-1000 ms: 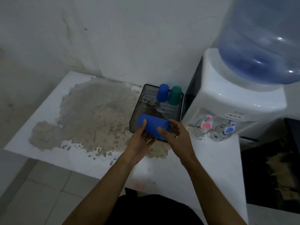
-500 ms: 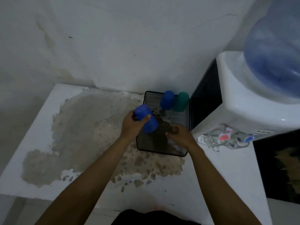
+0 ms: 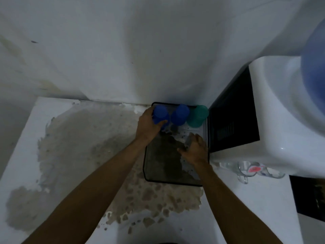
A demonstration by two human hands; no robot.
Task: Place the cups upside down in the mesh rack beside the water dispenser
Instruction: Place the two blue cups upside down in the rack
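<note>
1. Looking down from head height, a white counter (image 3: 58, 131) fills the lower view; its coating has peeled away over a wide brown, blotchy patch (image 3: 91, 152) in the middle.
2. Behind it rises a white wall (image 3: 140, 50), stained and scuffed at the left.
3. At the right stands a white water dispenser (image 3: 281, 120) with a dark side panel and a blue bottle (image 3: 314, 81) on top; its taps (image 3: 253, 170) hang low at the front.
4. Just beside the dispenser, on the counter, sits a black mesh rack (image 3: 149, 178).
5. Along the rack's far edge, a blue cup (image 3: 180, 115) and a green cup (image 3: 197, 116) stand upside down, side by side.
6. The left hand (image 3: 149, 125) wraps around another blue cup (image 3: 161, 115), bottom up, at the rack's far left corner, next to the first blue one.
7. The right hand (image 3: 195, 150) rests low over the rack's right side, fingers curled; whether it holds anything cannot be told.
8. Both forearms cross the counter and cover part of the rack.
</note>
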